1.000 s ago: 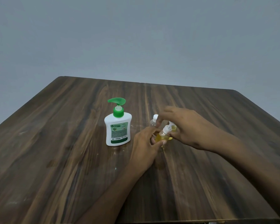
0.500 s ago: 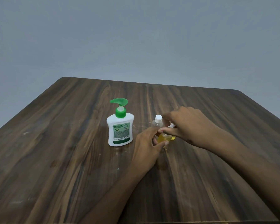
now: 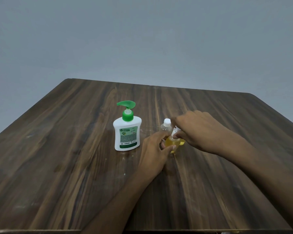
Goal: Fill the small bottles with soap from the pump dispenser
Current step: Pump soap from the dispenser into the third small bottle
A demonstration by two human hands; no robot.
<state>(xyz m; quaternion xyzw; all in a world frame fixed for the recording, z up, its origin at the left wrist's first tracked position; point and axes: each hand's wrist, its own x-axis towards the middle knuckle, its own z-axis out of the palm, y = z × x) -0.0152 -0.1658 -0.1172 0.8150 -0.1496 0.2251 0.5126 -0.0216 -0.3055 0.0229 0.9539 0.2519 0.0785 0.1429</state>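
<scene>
A white pump dispenser (image 3: 127,132) with a green pump head stands upright on the wooden table (image 3: 74,166). Right of it stands a clear small bottle (image 3: 166,127) with a white cap. In front of that, my left hand (image 3: 155,153) grips a small bottle (image 3: 172,144) holding yellow soap. My right hand (image 3: 196,130) pinches the white cap on top of that bottle. Another small bottle with yellow soap (image 3: 182,142) peeks out under my right hand, mostly hidden.
The dark wood table runs to a far edge against a plain grey wall (image 3: 142,39). Small wet smears mark the tabletop (image 3: 125,154) near the dispenser's base.
My right hand has shifted slightly over the bottle's cap; my left hand keeps holding the soap-filled bottle. The clear bottle behind is now uncovered.
</scene>
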